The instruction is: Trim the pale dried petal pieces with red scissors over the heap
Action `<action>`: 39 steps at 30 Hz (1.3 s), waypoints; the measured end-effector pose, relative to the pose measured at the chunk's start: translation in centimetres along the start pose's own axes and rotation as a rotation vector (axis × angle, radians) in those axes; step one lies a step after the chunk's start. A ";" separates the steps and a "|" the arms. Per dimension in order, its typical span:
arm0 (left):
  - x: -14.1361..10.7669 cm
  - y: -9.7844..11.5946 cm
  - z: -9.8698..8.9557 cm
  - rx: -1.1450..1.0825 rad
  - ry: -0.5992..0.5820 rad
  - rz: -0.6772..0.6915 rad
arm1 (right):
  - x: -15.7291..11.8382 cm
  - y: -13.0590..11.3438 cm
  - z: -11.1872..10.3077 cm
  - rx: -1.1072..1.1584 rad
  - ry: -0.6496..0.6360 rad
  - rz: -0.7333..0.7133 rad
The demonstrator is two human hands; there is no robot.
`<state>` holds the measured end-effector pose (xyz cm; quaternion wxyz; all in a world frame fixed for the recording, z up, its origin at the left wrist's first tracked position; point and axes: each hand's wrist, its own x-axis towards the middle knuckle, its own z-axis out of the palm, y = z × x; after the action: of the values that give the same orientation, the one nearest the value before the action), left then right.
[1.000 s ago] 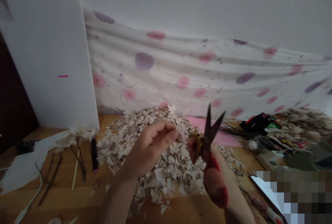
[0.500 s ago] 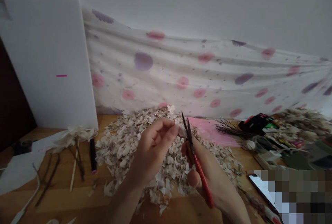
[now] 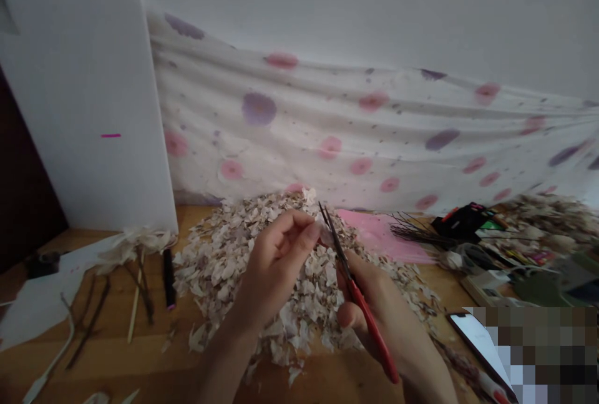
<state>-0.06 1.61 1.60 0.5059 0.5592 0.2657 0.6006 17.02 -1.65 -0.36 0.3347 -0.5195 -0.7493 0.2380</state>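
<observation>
Between thumb and fingertips, my left hand [image 3: 276, 260] pinches a thin whitish petal [image 3: 326, 233] above a broad heap of pale dried petals [image 3: 224, 266]. My right hand [image 3: 374, 304] grips a pair of scissors [image 3: 369, 323] with red handles and dark blades. The blades point up and away from me, close together, and lie against the right side of the pinched petal. Part of the right hand's fingers is hidden behind the scissors.
A white board [image 3: 103, 104] stands at the left, with a black marker [image 3: 168, 279], twigs [image 3: 88, 326] and a pale flower [image 3: 135, 248] before it. On the right are a pink sheet [image 3: 374, 235], dark wires [image 3: 412, 227], a black pouch [image 3: 461, 223] and a phone [image 3: 480, 348].
The scissor blades have come closer together and swung slightly left, while their handles shifted right and down. My left hand has barely moved and still pinches the petal.
</observation>
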 end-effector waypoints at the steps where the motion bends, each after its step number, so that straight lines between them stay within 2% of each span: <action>1: 0.0 -0.1 0.0 -0.003 0.000 0.000 | 0.0 0.0 -0.1 -0.005 0.001 -0.001; 7: 0.2 -0.4 -0.3 -0.083 -0.013 -0.002 | 0.0 -0.3 -0.3 0.037 0.028 -0.017; 9: 0.3 -0.4 -0.3 -0.129 -0.017 -0.004 | 0.0 -0.3 -0.2 0.093 0.116 -0.029; 13: 0.0 -0.6 0.0 -0.177 -0.068 -0.026 | -0.1 -0.3 0.1 0.254 0.399 0.048; 15: -0.1 -0.8 0.3 -0.174 -0.102 -0.047 | -0.2 -0.1 0.1 0.356 0.450 0.092; 19: -0.3 -1.0 0.9 -0.131 -0.104 -0.059 | -0.3 0.3 0.2 0.499 0.419 0.080; 23: -0.4 -0.7 1.4 -0.085 -0.038 -0.023 | -0.2 0.1 0.4 0.458 0.398 0.104; 26: -0.4 -0.5 1.6 -0.075 -0.036 -0.018 | -0.1 -0.2 0.3 0.475 0.390 0.122; 31: -0.5 -0.7 1.6 -0.077 -0.059 -0.009 | 0.0 -0.6 0.1 0.596 0.290 0.051; 36: -0.5 -1.1 1.2 -0.223 -0.148 -0.098 | 0.2 -0.8 0.6 0.862 0.220 0.102; 39: -0.4 -1.5 0.8 -0.373 -0.295 -0.170 | 0.8 -0.7 0.6 1.069 0.027 0.011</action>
<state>1.09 1.53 0.27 0.6825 0.5133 0.1198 0.5063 15.89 -1.14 -0.07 0.5610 -0.2833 -0.5165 0.5817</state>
